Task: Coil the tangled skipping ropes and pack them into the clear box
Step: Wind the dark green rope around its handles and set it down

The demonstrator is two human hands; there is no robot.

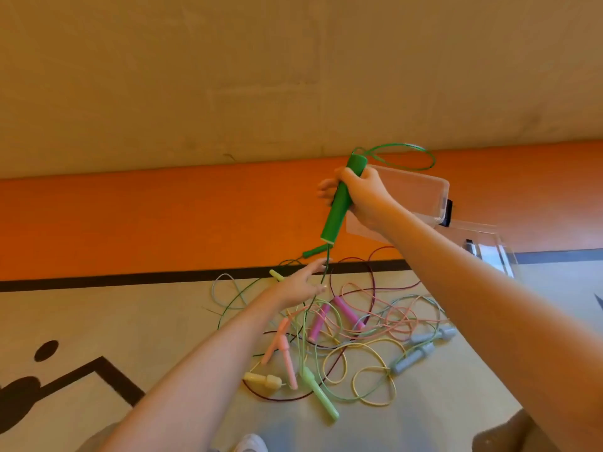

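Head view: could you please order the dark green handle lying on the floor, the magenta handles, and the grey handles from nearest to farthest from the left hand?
From the left hand:
1. Dark green handle on the floor, just above the fingertips.
2. Magenta handles, lower right, in the tangle.
3. Grey handles, far right edge of the pile.

From my feed, both forearms are bare, no sleeves, watch or rings on the left hand (pixel 298 283) or the right hand (pixel 362 195). At six o'clock a white shoe (pixel 251 443) shows; brownish trouser knees (pixel 504 433) sit at five and seven o'clock.
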